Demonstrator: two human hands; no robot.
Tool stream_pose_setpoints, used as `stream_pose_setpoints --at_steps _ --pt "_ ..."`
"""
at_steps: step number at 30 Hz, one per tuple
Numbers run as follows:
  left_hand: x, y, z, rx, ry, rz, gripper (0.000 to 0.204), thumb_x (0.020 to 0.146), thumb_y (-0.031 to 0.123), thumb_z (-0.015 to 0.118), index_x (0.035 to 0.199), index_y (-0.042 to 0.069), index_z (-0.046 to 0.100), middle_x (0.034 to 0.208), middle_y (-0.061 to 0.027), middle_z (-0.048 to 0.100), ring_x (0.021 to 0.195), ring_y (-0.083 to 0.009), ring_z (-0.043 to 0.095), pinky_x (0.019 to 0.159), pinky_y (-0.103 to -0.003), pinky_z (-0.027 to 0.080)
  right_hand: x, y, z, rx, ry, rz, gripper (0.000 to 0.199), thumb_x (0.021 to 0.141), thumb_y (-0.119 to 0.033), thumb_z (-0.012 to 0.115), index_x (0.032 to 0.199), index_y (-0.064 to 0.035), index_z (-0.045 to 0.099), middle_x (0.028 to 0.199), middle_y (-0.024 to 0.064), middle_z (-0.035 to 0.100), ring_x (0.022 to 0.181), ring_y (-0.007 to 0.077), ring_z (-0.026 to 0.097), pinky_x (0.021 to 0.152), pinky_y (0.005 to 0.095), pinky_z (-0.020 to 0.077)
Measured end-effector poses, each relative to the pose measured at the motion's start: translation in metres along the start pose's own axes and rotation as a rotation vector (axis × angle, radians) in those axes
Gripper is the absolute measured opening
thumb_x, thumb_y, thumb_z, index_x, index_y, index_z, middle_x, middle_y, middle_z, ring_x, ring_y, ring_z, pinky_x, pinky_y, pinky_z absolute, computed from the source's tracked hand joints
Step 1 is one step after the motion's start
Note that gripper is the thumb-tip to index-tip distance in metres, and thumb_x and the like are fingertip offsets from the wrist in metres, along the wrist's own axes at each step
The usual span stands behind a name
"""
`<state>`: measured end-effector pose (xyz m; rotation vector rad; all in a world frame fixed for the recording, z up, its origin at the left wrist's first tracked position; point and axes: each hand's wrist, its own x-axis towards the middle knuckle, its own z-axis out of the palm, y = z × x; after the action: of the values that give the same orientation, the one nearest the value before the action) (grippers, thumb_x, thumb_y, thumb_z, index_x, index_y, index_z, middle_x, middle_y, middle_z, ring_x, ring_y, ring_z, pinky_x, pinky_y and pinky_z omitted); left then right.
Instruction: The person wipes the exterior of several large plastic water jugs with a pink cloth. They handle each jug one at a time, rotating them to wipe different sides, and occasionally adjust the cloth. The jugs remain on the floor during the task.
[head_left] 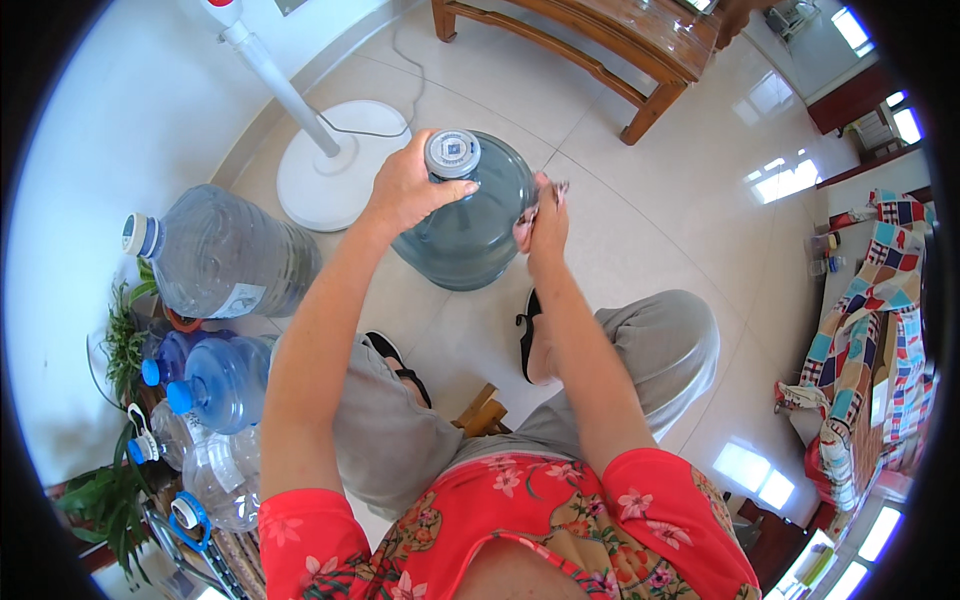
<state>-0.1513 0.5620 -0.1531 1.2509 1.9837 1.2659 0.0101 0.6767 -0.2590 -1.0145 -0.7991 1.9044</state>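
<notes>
Head view: the big blue water jug [470, 225] stands upright on the tile floor [640, 220], at 12 o'clock from your knees, just in front of your feet. It is rigid, smooth plastic, so probably slick on the round body; it looks empty or nearly so, which would make it light but bulky and easy to tip. The neck and shoulder are the best places to grip, not the curved wall.

Your left hand [405, 190] sits on the jug's shoulder at 10 o'clock from the cap [452, 153], fingers curled together around the neck, thumb touching just under the cap. Your right hand [545, 220] is at the jug's 3 o'clock side, fingers bunched and pinched on a small thin scrap [555, 188]; I cannot tell what it is, maybe a bit of seal film.

At 9 o'clock a second large jug [230, 255] lies on its side, with smaller bottles [215, 385] below it. The fan base [335, 165] is at 11 o'clock, near the jug.
</notes>
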Motion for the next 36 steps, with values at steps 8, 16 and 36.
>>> stream_pose_setpoints --at_steps 8,16,36 --pt "0.002 -0.01 0.004 -0.118 0.017 0.027 0.066 0.069 0.03 0.085 0.12 0.002 0.055 0.108 -0.0085 0.07 0.102 -0.0203 0.065 0.091 -0.032 0.048 -0.065 0.066 -0.01 0.088 0.252 0.103 0.029 0.101 -0.038 0.049 0.111 -0.0118 0.057 0.068 -0.0061 0.039 0.05 0.0042 0.039 0.042 0.0221 0.0297" --pt "0.0 0.0 -0.004 -0.088 -0.026 0.016 0.064 0.069 0.027 0.084 0.12 0.002 0.055 0.108 -0.0096 0.069 0.102 -0.0196 0.064 0.091 -0.032 0.048 0.019 -0.017 0.0 -0.011 -0.115 0.074 0.046 0.099 -0.047 0.041 0.115 -0.0105 0.066 0.092 0.0001 0.059 0.053 0.0063 0.04 0.044 0.0208 0.0316" --pt "0.001 -0.004 -0.003 0.038 -0.082 -0.017 0.066 0.073 0.029 0.084 0.125 0.002 0.053 0.111 -0.0083 0.066 0.108 -0.0194 0.06 0.097 -0.033 0.045 0.029 0.187 -0.114 -0.171 0.193 0.557 0.05 0.097 -0.06 0.042 0.109 -0.0136 0.057 0.085 0.0036 0.058 0.064 0.0169 0.057 0.049 0.0351 0.0467"
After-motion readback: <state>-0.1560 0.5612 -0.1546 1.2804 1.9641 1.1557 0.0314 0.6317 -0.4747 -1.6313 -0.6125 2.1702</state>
